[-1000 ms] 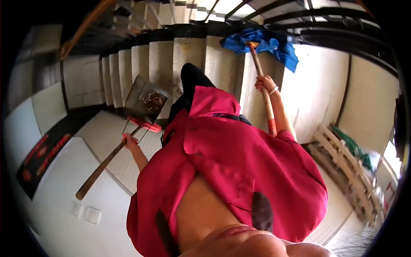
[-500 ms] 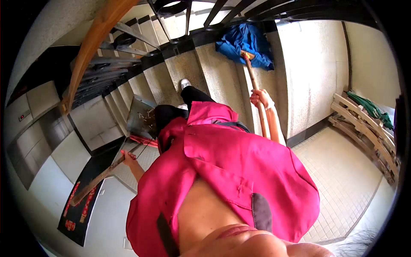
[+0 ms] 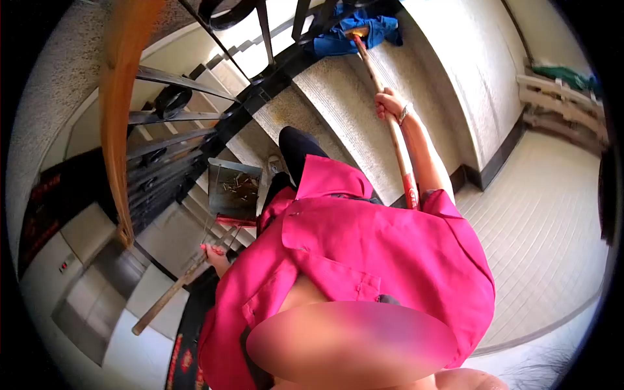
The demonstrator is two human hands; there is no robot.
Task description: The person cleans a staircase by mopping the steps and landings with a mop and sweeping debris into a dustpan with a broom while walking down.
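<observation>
My right hand (image 3: pixel 391 104) is wrapped round the wooden handle of a mop (image 3: pixel 397 146). At the handle's far end, a blue cloth (image 3: pixel 331 44) lies on a stair tread beside the railing. My left hand (image 3: pixel 214 255) is closed round a wooden stick (image 3: pixel 162 302) and the thin wire handle of a dustpan. The metal dustpan (image 3: pixel 221 175) hangs beyond that hand, near my legs, with small light pieces and brown debris in it. A red brush head (image 3: pixel 235 221) sits at the dustpan's near edge.
Concrete stairs (image 3: pixel 338 107) run past my feet. A black metal railing (image 3: pixel 175 117) with a wooden handrail (image 3: pixel 117 130) borders them at left. Wooden pallets (image 3: pixel 562 107) with green cloth (image 3: pixel 569 77) lean by the right wall. A tiled landing (image 3: pixel 533 227) spreads at right.
The view has turned, and the handrail looms larger at left. The blue cloth has shifted up toward the railing and looks more bunched. Both hands keep their holds.
</observation>
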